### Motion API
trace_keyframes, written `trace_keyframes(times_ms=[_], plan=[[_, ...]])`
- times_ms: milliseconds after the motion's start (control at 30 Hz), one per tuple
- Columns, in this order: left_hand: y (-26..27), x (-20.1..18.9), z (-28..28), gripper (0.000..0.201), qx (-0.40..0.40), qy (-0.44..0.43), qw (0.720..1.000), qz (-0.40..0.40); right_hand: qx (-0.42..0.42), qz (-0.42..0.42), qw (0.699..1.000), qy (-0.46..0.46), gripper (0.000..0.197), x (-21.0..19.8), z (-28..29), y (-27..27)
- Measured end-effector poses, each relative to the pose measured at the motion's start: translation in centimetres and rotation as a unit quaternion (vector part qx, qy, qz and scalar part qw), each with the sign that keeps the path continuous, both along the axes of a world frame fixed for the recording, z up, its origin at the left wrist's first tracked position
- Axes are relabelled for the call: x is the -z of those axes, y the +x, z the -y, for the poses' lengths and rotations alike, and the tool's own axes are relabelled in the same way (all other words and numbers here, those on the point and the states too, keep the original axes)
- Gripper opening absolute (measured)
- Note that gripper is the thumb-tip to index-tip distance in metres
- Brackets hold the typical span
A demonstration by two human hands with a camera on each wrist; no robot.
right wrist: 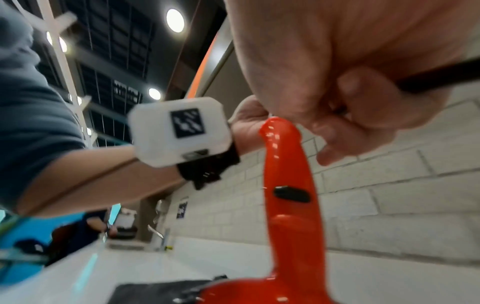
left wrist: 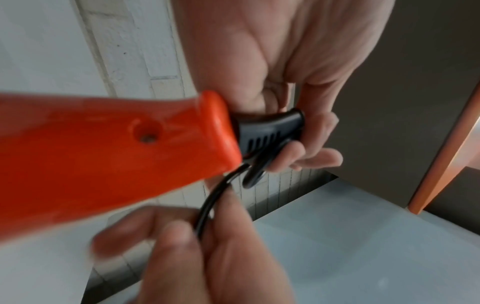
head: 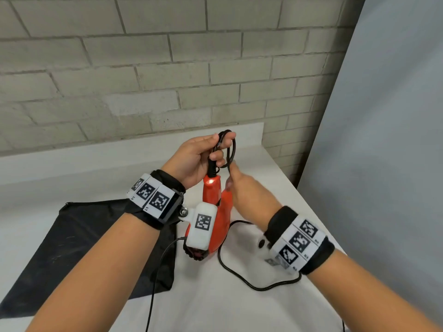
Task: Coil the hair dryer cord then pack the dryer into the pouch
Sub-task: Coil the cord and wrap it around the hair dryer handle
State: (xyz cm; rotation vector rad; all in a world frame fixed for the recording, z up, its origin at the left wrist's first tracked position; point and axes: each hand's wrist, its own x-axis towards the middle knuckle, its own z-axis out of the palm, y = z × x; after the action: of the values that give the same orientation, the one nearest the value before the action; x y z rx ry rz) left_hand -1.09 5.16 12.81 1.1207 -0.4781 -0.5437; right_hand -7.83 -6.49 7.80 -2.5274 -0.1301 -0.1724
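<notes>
Hair dryer point(head: 217, 226): orange. It stands on the white table point(head: 215, 303) with its handle up and its fat end down on the table top.
Handle: the top end is just below the left hand. A small black switch point(right wrist: 292, 194) sits on its side, seen from the right wrist.
Cord point(head: 239, 271): black. It comes out of the handle top through a ribbed black sleeve point(left wrist: 270, 131). A few small loops are bunched up at the top. The rest hangs down and lies in a loose bend on the table, by the right wrist.
Left hand point(head: 199, 159): fingers curled round the small loops of cord, above the handle.
Right hand point(head: 249, 195): it pinches the cord between thumb and fingers, just beside the loops and close to the left hand.
Pouch point(head: 79, 255): black cloth. It lies flat on the table, to the left of the dryer and partly under the left arm. I cannot tell if anything is in it. The dryer is outside it.
Wrist bands point(head: 299, 240): black bands on both wrists, with white tags that show black square patterns. A white box point(head: 202, 226) on the left wrist has one such pattern too. No words on them can be read.
Wall point(head: 167, 68): pale bricks behind the table.
</notes>
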Motion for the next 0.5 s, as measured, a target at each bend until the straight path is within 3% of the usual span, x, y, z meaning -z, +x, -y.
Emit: trace_keyframes(times_ms=[100, 233, 400, 500], plan=[[0.2, 0.1, -0.1, 0.029, -0.033, 0.014, 0.999, 0.031, -0.005, -0.003, 0.999, -0.045, 0.05, 0.9, -0.4, -1.3], [0.1, 0.3, 0.0, 0.024, -0.051, 0.067, 0.992, 0.097, 0.034, 0.063, 0.982, -0.172, 0.039, 0.6, 0.3, -2.1], [-1.1, 0.8, 1.2, 0.025, -0.073, 0.1, 0.983, 0.136, 0.038, 0.286, 0.901, -0.325, 0.027, -1.5, 1.8, -2.5], [-1.6, 0.9, 1.9, 0.028, -0.069, 0.143, 0.971, 0.18, 0.002, 0.37, 0.874, -0.316, 0.016, -3.0, 2.4, -2.3]])
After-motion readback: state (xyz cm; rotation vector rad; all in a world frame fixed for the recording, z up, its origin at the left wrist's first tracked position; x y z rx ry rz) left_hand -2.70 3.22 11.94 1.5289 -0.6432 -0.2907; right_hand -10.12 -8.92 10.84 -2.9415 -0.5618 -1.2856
